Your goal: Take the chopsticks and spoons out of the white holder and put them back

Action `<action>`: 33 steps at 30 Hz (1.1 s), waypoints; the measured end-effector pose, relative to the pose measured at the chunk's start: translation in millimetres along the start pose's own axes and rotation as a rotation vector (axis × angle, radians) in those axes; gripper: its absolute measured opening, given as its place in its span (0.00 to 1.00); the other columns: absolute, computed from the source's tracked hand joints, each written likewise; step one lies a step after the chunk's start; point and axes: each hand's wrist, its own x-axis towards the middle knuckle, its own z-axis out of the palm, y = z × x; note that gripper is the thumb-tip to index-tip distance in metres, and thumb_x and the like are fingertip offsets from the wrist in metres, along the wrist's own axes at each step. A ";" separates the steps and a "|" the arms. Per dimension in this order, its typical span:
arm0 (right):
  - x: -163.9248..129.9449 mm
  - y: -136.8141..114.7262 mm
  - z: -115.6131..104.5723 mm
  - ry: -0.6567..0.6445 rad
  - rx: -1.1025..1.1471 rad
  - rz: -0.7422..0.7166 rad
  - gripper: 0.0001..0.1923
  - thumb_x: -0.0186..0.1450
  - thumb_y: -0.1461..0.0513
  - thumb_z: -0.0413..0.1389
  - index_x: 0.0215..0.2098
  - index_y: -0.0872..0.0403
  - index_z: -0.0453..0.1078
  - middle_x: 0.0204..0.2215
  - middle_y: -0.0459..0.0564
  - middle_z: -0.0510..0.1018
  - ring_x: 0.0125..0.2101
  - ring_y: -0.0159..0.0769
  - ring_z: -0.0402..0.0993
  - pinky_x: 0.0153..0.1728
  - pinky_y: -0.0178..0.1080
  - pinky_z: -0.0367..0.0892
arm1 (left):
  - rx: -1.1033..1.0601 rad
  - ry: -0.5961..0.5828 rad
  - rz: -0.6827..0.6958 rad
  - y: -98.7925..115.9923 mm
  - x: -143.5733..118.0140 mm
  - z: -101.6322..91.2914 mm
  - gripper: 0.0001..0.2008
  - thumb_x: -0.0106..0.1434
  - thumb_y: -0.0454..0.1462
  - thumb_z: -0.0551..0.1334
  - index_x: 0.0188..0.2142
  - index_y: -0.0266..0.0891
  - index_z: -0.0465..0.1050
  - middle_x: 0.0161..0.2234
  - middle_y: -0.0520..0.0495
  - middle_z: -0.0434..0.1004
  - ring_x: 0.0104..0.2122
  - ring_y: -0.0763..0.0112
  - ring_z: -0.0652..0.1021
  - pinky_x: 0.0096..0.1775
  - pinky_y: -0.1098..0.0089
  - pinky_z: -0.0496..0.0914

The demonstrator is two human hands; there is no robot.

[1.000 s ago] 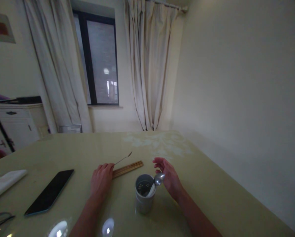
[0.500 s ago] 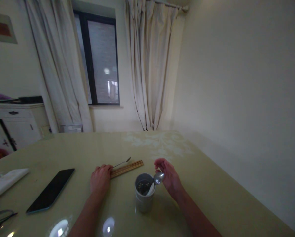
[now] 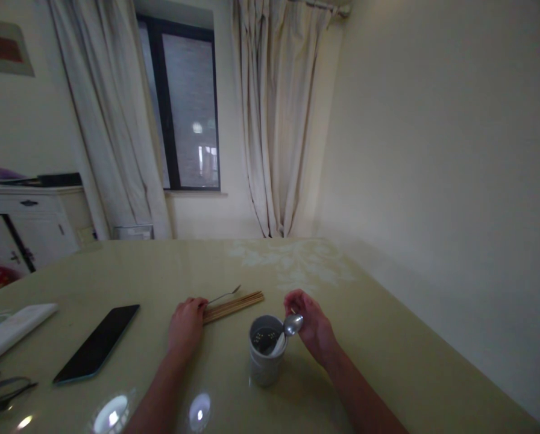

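Observation:
My left hand point(image 3: 187, 325) is closed around the near ends of a bundle of wooden chopsticks point(image 3: 234, 307), which lie slanting on the table. A thin metal utensil, seemingly a spoon point(image 3: 225, 295), sticks out from the same hand beyond the bundle. To the right stands a grey cup point(image 3: 265, 366) with a dark inside bottom showing light holes. A metal spoon point(image 3: 293, 325) leans in it, bowl up over the right rim, beside a white handle-like piece point(image 3: 278, 345). My right hand point(image 3: 313, 322) is right behind the spoon's bowl, fingers loosely curled and apart; contact is unclear.
A black tablet or large phone point(image 3: 97, 343) lies left of my left arm. Farther left are a white power-strip-like bar point(image 3: 17, 331) and dark-framed glasses or a cable point(image 3: 3, 390). The glossy table point(image 3: 197, 265) meets a wall on the right.
The fingers of my right hand have curled in a little behind the spoon's bowl. My left hand, the chopsticks and the cup stay in place; the view has shifted slightly.

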 end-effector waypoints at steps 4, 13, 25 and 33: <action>-0.5 -1.2 0.8 -0.017 0.010 0.004 0.18 0.67 0.46 0.65 0.38 0.52 0.82 0.35 0.49 0.79 0.34 0.39 0.69 0.35 0.38 0.65 | -0.119 0.017 -0.073 -4.4 3.4 1.6 0.15 0.71 0.37 0.56 0.45 0.38 0.83 0.48 0.40 0.86 0.48 0.58 0.82 0.52 0.64 0.73; -4.5 -9.2 6.7 -0.059 -0.024 0.026 0.19 0.61 0.46 0.70 0.36 0.52 0.81 0.30 0.48 0.77 0.29 0.35 0.67 0.28 0.35 0.63 | -0.128 -0.012 -0.101 -7.9 8.2 4.2 0.14 0.71 0.38 0.58 0.45 0.40 0.83 0.46 0.42 0.87 0.46 0.61 0.84 0.50 0.67 0.73; -4.7 -10.1 3.6 -0.045 -0.045 0.064 0.14 0.56 0.57 0.77 0.31 0.53 0.78 0.23 0.43 0.77 0.22 0.30 0.67 0.25 0.34 0.61 | 0.068 -0.042 0.085 11.1 -4.4 1.9 0.18 0.76 0.42 0.53 0.53 0.45 0.81 0.55 0.42 0.83 0.55 0.55 0.79 0.58 0.55 0.66; -3.4 -24.1 4.9 -0.030 0.015 -0.079 0.15 0.53 0.57 0.79 0.32 0.52 0.80 0.28 0.44 0.79 0.27 0.31 0.70 0.29 0.34 0.66 | -0.148 -0.160 0.275 19.4 -5.1 -3.2 0.15 0.73 0.42 0.57 0.49 0.44 0.83 0.50 0.44 0.86 0.52 0.58 0.80 0.58 0.60 0.69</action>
